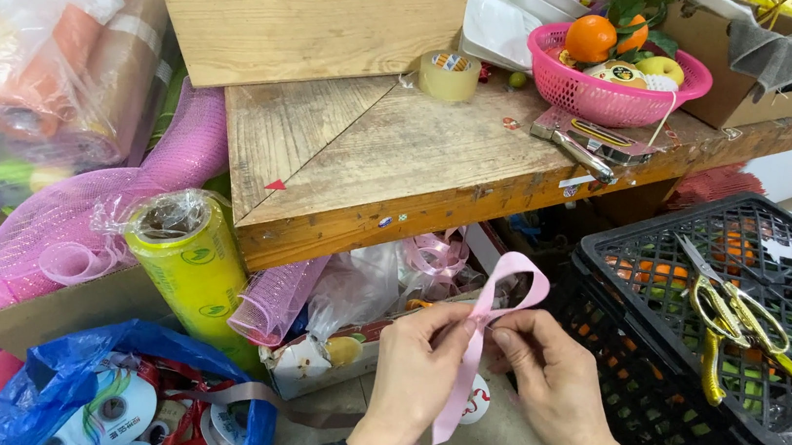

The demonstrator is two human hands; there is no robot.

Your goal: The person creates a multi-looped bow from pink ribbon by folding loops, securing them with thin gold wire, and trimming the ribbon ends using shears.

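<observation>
Pinching a looped pink ribbon between both thumbs and forefingers, left hand and right hand shape a bow; loop needs securing.

A wooden table is seen ahead. On it, a wooden box is placed at the back left, a tape roll just right of it, and a basket of fruit farther right. A stapler is laid before the basket. Right of the table, scissors are laid on a crate. Left of the table, a film roll is propped. In front, a ribbon is held between the left hand and the right hand.
</observation>
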